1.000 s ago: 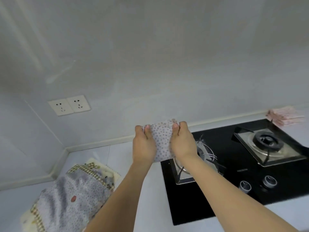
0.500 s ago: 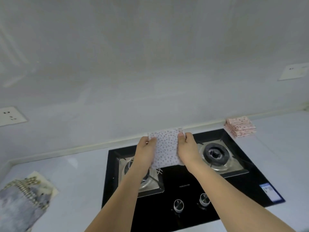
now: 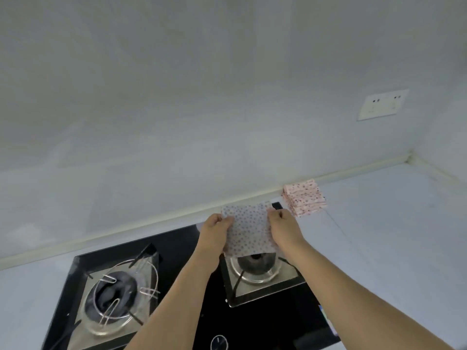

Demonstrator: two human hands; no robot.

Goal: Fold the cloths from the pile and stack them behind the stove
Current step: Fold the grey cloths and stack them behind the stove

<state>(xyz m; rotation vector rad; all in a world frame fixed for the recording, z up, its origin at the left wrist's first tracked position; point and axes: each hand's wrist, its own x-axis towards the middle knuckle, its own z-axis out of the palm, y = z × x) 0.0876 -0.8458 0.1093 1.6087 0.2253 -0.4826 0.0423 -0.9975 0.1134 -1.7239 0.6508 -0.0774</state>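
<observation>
A folded white cloth with small dots (image 3: pixel 249 229) hangs in the air above the right burner (image 3: pixel 256 266) of the black stove (image 3: pixel 182 286). My left hand (image 3: pixel 214 229) pinches its left edge and my right hand (image 3: pixel 284 227) pinches its right edge. A stack of folded pink dotted cloths (image 3: pixel 304 198) lies on the counter against the wall, just behind the stove's back right corner and a short way right of the held cloth. The pile of unfolded cloths is out of view.
The left burner (image 3: pixel 116 296) has a wire pan support. A stove knob (image 3: pixel 219 342) shows at the bottom edge. A white wall socket (image 3: pixel 381 104) sits high on the right. Pale counter (image 3: pixel 391 236) extends right to a wall corner.
Both hands have carried the folded cloth rightward across the stove, from above the left burner toward the pink stack. The view swung right, so the pile at the left left the frame.
</observation>
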